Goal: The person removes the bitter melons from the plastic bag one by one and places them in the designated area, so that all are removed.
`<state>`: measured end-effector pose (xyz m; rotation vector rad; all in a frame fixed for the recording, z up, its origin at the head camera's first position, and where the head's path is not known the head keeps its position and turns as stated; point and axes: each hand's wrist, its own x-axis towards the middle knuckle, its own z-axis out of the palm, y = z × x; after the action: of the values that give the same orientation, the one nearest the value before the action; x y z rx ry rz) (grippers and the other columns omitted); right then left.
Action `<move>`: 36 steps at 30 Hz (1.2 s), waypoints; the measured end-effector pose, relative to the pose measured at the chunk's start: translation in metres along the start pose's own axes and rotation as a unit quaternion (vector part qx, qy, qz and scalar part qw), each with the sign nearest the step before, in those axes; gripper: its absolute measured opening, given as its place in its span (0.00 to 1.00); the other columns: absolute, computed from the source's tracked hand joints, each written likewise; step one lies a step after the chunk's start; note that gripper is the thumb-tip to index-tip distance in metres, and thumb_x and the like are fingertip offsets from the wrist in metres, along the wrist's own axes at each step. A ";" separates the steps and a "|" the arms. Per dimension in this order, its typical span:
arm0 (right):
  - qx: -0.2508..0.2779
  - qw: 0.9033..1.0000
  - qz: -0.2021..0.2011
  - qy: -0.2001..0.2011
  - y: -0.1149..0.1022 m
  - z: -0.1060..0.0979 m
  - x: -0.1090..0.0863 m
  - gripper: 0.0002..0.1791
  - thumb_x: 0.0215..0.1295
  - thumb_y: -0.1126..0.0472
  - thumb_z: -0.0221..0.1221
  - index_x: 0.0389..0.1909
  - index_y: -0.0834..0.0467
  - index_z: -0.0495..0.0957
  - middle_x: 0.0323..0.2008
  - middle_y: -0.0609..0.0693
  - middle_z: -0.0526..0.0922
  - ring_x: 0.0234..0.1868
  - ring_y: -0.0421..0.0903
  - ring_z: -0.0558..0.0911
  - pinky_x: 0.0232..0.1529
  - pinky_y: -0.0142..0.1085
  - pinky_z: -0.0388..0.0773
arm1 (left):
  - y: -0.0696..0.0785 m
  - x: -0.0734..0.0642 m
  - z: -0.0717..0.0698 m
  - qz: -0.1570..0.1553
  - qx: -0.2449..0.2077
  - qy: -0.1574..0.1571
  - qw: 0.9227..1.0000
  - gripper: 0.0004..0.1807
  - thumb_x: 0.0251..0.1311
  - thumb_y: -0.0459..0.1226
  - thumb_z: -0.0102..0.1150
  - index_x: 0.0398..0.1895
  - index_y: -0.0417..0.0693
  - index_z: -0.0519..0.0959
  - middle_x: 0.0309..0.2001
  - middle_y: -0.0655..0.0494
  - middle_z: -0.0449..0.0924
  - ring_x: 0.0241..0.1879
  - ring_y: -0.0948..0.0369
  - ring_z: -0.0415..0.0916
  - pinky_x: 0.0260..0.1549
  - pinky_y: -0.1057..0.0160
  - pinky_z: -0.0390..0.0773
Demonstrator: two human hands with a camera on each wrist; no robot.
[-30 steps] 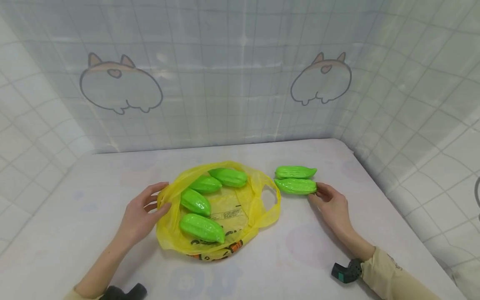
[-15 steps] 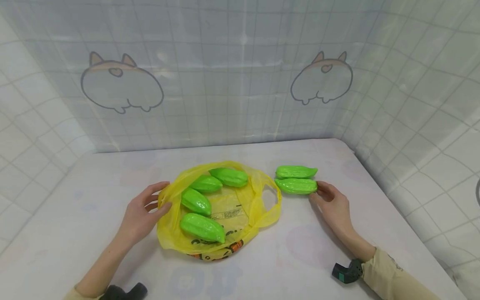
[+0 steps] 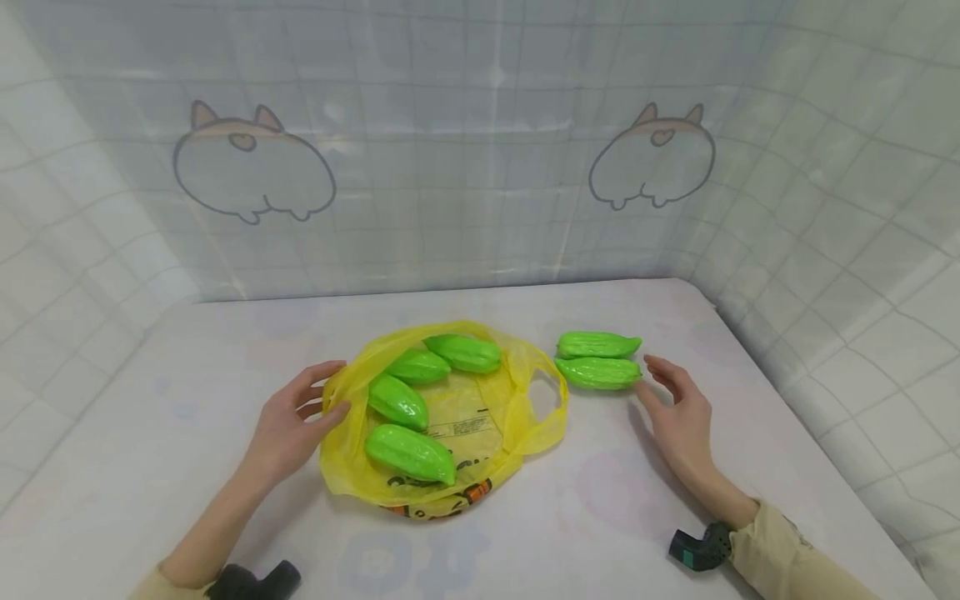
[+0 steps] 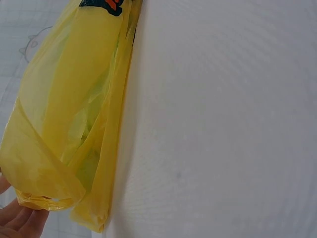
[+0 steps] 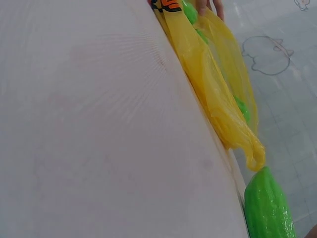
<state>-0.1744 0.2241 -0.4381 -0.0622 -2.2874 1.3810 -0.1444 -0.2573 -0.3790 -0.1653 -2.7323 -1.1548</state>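
Note:
A yellow plastic bag (image 3: 521,408) lies with its mouth spread, and several glossy green bitter melons (image 3: 408,454) are inside. My left hand (image 3: 288,425) holds the left edge of the bag between thumb and fingers; the left wrist view shows the fingers (image 4: 30,220) at the gathered yellow plastic. To the right of the bag, a bitter melon (image 3: 597,373) lies side by side with another bitter melon (image 3: 597,344), pointed ends opposite ways. My right hand (image 3: 682,417) is at the right end of the nearer one, fingers parted and loosely bent, nothing held.
The bag's looped handle (image 3: 562,408) reaches close to the two melons outside. A pale printed cloth (image 3: 570,517) covers the table. Tile-patterned sheets (image 3: 465,167) with cartoon animal drawings rise at the back and sides.
My right hand's fingers have parted and drawn slightly right, off the end of the nearer bitter melon. The left hand keeps its hold on the bag. The head view has shifted slightly.

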 end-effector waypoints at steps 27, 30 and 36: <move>0.085 0.989 -0.117 0.011 -0.035 0.041 -0.021 0.22 0.59 0.77 0.64 0.55 0.63 0.80 0.51 0.58 0.84 0.52 0.44 0.80 0.60 0.25 0.71 | 0.000 0.000 0.002 0.012 0.001 0.008 1.000 0.28 0.65 0.33 0.62 0.68 0.46 0.70 0.64 0.43 0.74 0.54 0.45 0.77 0.54 0.44 0.79; 0.096 0.988 -0.122 0.000 -0.032 0.046 -0.021 0.22 0.60 0.76 0.64 0.55 0.61 0.80 0.51 0.57 0.84 0.52 0.41 0.80 0.60 0.26 0.72 | -0.001 0.000 0.002 0.012 0.000 0.010 1.000 0.28 0.65 0.33 0.62 0.68 0.46 0.70 0.64 0.43 0.74 0.55 0.44 0.77 0.54 0.44 0.79; 0.107 0.985 -0.131 -0.019 -0.034 0.055 -0.025 0.21 0.60 0.75 0.64 0.55 0.62 0.79 0.50 0.60 0.83 0.52 0.50 0.81 0.59 0.26 0.75 | -0.002 0.000 0.002 0.009 -0.003 0.011 1.000 0.28 0.65 0.33 0.62 0.68 0.46 0.70 0.63 0.43 0.74 0.55 0.45 0.77 0.55 0.43 0.79</move>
<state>-0.1685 0.1547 -0.4395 0.3230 -2.0730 1.4859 -0.1447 -0.2570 -0.3815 -0.1754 -2.7029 -1.1530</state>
